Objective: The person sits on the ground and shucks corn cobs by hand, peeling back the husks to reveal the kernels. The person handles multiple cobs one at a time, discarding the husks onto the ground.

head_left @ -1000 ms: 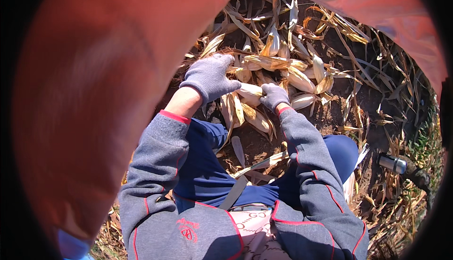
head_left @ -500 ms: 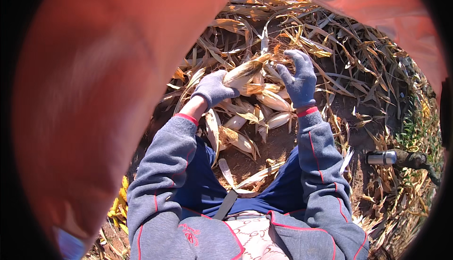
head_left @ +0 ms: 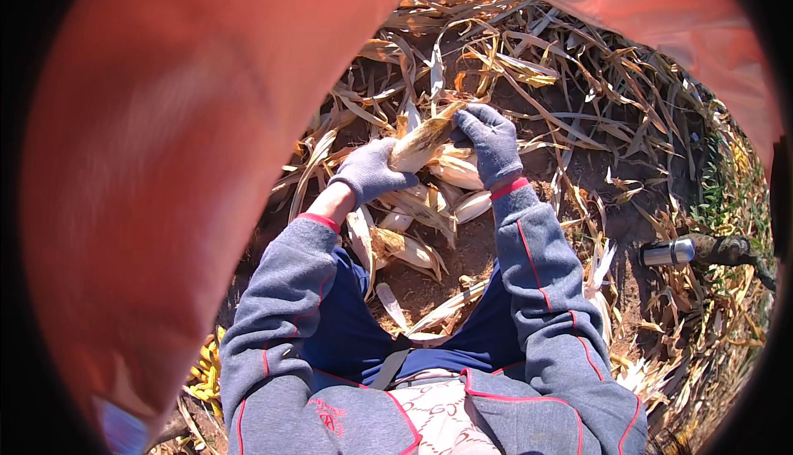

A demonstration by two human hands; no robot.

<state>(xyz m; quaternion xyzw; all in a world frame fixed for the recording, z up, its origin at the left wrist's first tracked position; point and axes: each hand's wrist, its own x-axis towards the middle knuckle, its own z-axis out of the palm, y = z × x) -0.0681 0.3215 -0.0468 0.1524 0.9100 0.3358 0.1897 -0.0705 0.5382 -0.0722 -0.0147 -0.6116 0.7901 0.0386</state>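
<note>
My left hand (head_left: 369, 171), in a grey glove, grips the base of a husked ear of corn (head_left: 417, 146), tilted up to the right. My gloved right hand (head_left: 491, 145) is closed on the dry husk at that ear's upper end. Beneath them lies a pile of corn ears (head_left: 408, 253) in pale, dry husks, between and beyond my blue-trousered legs (head_left: 339, 339).
Dry stalks and leaves (head_left: 578, 83) litter the soil. Yellow cobs (head_left: 206, 372) lie at my lower left. A metal flask (head_left: 665, 252) lies beside a dark object at the right, near green weeds (head_left: 719, 207). Orange-red sheeting (head_left: 149, 166) arches over the left and top.
Since a second ago my left hand has raised one ear from the pile. My right hand, spread apart from it half a second ago, has moved left and closed on its tip.
</note>
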